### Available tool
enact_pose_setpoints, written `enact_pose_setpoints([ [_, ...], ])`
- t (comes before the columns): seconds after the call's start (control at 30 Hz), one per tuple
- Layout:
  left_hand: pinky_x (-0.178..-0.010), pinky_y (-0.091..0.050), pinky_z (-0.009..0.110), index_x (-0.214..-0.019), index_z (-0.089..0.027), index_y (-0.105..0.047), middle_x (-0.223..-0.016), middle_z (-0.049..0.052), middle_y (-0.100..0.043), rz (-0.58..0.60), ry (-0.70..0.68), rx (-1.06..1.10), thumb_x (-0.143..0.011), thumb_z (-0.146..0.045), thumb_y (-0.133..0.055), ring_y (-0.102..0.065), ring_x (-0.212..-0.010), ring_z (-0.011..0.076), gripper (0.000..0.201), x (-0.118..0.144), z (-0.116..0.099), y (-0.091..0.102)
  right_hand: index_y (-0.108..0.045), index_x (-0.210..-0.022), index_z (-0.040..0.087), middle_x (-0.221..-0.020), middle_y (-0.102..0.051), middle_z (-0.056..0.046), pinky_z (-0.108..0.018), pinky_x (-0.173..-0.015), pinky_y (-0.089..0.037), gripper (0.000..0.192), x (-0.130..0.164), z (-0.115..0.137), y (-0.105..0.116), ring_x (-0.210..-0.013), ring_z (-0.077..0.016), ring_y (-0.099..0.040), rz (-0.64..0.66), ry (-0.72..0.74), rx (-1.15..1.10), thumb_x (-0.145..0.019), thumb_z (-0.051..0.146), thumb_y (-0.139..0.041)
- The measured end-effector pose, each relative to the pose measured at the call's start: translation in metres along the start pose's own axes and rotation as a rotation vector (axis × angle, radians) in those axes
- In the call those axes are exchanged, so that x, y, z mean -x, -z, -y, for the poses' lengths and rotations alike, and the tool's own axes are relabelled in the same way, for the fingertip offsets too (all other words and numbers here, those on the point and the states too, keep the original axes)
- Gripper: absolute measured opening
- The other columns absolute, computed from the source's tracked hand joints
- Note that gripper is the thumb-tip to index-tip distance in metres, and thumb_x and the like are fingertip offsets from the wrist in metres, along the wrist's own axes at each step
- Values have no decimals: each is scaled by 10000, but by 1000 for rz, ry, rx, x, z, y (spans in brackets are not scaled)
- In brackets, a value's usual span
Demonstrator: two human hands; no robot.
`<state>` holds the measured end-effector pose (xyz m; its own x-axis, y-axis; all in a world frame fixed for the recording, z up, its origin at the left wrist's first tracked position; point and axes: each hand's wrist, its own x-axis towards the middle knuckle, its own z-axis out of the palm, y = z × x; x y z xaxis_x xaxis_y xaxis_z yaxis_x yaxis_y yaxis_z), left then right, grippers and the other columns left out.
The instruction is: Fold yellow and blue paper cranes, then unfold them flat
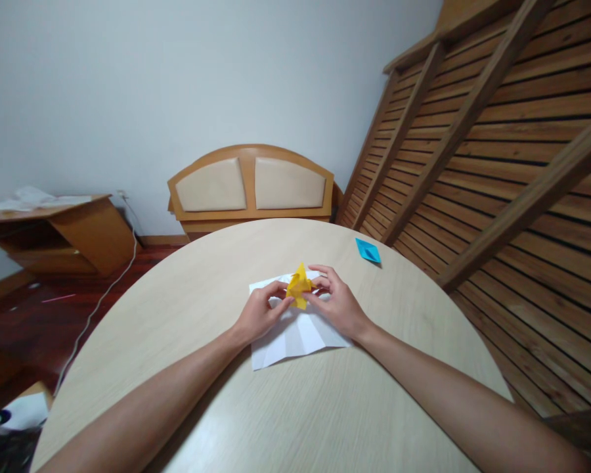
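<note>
Between my two hands is a piece of folded yellow paper [299, 286], with one pointed corner standing up. My left hand [264, 310] pinches its left side between thumb and fingers. On the other side, my right hand [339, 302] grips the right edge, thumb toward me. Beneath both hands lies a creased sheet of white paper [295, 338], its surface rippled by fold lines. The exact folds of the yellow paper are partly covered by my fingers.
A folded blue paper boat [368, 251] rests near the far right edge of the round table [201, 368]. Beyond stand a headboard [250, 154] and a desk [91, 230] with papers. Wooden slats [473, 164] lean along the right, and a white cable [101, 299] trails over the floor.
</note>
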<state>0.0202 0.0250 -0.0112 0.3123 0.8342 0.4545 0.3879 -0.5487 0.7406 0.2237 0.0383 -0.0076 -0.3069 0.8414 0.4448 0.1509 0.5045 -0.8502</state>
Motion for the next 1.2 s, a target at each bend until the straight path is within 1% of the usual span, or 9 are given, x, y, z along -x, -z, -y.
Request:
enact_pose_setpoints([
  [0.17,-585,-518,244,-1072,-175,-684,-986,74,-744,47,4,-13,-919,-271,-596,-684,-833,185,200,0,-2,0,-508,-1187,227,-877,-714,-18,-348,-804,-535,409,-4,2,2,-851,-185,-690,-48,-20,-94,-828,274,-698],
  [0.27,-607,-535,255,-1023,-164,-694,-952,77,-749,26,25,-14,-933,-270,-572,-693,-813,183,186,0,-2,0,-493,-1137,227,-903,-703,-26,-343,-784,-537,376,-5,-2,1,-850,-186,-685,-83,-49,-76,-832,306,-698],
  [0.4,-684,-570,291,-972,-154,-692,-938,78,-754,-44,67,4,-919,-270,-591,-704,-781,176,163,-1,1,0,-466,-990,234,-872,-632,-3,-293,-653,-529,365,-4,-8,-2,-771,-170,-651,-167,-94,0,-788,361,-743],
  [0.5,-719,-583,306,-973,-155,-693,-939,79,-755,-25,62,56,-914,-294,-600,-704,-785,173,177,0,0,0,-449,-903,234,-782,-584,37,-278,-607,-517,322,-3,-8,-4,-678,-147,-637,-114,-143,-64,-802,373,-721],
  [0.57,-723,-583,304,-986,-158,-693,-943,76,-754,-1,52,75,-919,-305,-591,-701,-794,170,191,0,-1,0,-457,-879,228,-793,-585,37,-275,-592,-513,293,-3,-7,-5,-649,-140,-645,-84,-172,-118,-812,374,-703],
  [0.7,-666,-569,270,-979,-155,-690,-923,68,-749,23,52,76,-920,-306,-585,-697,-784,166,193,1,-5,1,-535,-850,206,-826,-623,8,-299,-638,-535,230,-3,-7,-5,-703,-164,-681,-62,-201,-138,-817,377,-685],
  [0.8,-612,-552,241,-1010,-153,-689,-921,68,-747,61,41,96,-913,-300,-594,-696,-758,158,200,2,-8,1,-614,-885,196,-880,-669,-23,-346,-747,-555,169,-3,-6,-4,-788,-183,-688,-32,-174,-109,-846,357,-651],
  [0.93,-637,-569,253,-1090,-160,-680,-998,83,-742,105,18,143,-905,-304,-621,-705,-793,165,242,2,-7,0,-673,-941,204,-944,-708,-39,-373,-822,-544,132,-3,0,-3,-854,-189,-678,29,-110,-29,-880,305,-613],
  [1.2,-726,-599,304,-1107,-161,-665,-1129,106,-714,73,36,228,-880,-269,-664,-708,-851,178,251,1,-3,1,-640,-1142,221,-1154,-682,-76,-398,-881,-549,272,1,8,-1,-1025,-207,-662,155,-23,-13,-871,246,-642],
])
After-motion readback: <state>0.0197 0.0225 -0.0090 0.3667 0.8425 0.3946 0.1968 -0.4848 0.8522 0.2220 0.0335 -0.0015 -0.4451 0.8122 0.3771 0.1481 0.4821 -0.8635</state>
